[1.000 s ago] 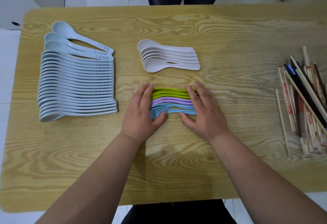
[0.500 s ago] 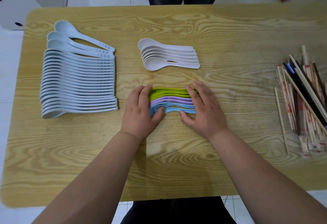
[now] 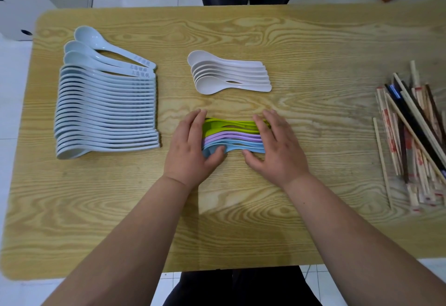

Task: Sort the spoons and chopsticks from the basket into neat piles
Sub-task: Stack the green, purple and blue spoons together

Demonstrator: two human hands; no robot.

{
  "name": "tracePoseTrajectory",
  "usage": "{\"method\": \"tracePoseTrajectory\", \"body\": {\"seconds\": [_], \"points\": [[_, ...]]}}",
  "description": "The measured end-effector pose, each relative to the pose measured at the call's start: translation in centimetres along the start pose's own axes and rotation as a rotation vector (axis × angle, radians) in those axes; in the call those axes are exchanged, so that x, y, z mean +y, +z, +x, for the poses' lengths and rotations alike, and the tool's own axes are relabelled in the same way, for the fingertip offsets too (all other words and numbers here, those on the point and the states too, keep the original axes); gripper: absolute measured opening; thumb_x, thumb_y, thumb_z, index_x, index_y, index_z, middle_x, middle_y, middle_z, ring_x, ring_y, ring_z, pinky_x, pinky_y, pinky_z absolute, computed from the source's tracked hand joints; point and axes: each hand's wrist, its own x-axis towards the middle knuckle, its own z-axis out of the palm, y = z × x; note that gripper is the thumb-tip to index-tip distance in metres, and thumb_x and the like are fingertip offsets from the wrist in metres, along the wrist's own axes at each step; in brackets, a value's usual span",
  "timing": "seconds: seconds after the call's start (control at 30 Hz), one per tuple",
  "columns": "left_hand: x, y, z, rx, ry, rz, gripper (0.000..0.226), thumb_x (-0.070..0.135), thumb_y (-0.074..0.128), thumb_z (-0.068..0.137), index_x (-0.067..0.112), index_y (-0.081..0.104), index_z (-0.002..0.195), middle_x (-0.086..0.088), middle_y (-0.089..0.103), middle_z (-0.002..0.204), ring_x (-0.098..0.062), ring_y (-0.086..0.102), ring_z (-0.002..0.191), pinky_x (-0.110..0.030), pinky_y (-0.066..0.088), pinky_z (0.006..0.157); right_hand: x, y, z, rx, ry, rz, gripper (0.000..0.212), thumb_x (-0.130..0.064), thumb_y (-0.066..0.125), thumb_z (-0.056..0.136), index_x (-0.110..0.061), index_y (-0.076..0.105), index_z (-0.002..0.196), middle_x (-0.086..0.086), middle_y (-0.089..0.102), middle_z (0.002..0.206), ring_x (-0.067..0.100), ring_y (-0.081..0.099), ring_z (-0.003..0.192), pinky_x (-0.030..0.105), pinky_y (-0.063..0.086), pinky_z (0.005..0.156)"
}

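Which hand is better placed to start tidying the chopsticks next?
Right. The right hand lies nearer the loose chopsticks on its side; the left hand sits beyond the coloured spoons.

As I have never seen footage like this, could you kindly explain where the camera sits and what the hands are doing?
There is no machine: a person works bare-handed, and the one camera sits on their head, looking down at a wooden table. The left hand and right hand press against the two ends of a small stack of green, purple and blue spoons, apparently squaring it; nothing is lifted. Left of it lies a long row of pale blue spoons, beyond it a short pile of white spoons, and at the right edge a loose heap of chopsticks.
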Motion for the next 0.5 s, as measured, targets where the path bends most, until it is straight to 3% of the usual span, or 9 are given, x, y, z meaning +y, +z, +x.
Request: {"method": "tracePoseTrajectory", "body": {"seconds": [0.17, 0.5], "points": [[-0.1, -0.2, -0.1, 0.017, 0.0, -0.06, 0.085, 0.039, 0.072, 0.081, 0.004, 0.038, 0.151, -0.013, 0.037, 0.153, -0.023, 0.036, 0.143, -0.032, 0.034, 0.117, -0.1, -0.2, 0.1, -0.016, 0.024, 0.02, 0.081, -0.054, 0.058, 0.085, -0.009, 0.041, 0.151, 0.013, 0.039, 0.156, 0.03, 0.031, 0.149, 0.051, 0.028, 0.12], [0.4, -1.1, -0.1, -0.053, -0.031, -0.064, 0.091, 0.05, 0.065, 0.08, 0.008, 0.033, 0.154, -0.009, 0.033, 0.157, -0.02, 0.03, 0.146, -0.029, 0.027, 0.119, -0.2, -1.0, 0.1, -0.127, 0.039, 0.054, 0.086, -0.059, 0.053, 0.085, -0.011, 0.034, 0.154, 0.012, 0.031, 0.161, 0.028, 0.025, 0.151, 0.049, 0.024, 0.122]]}}
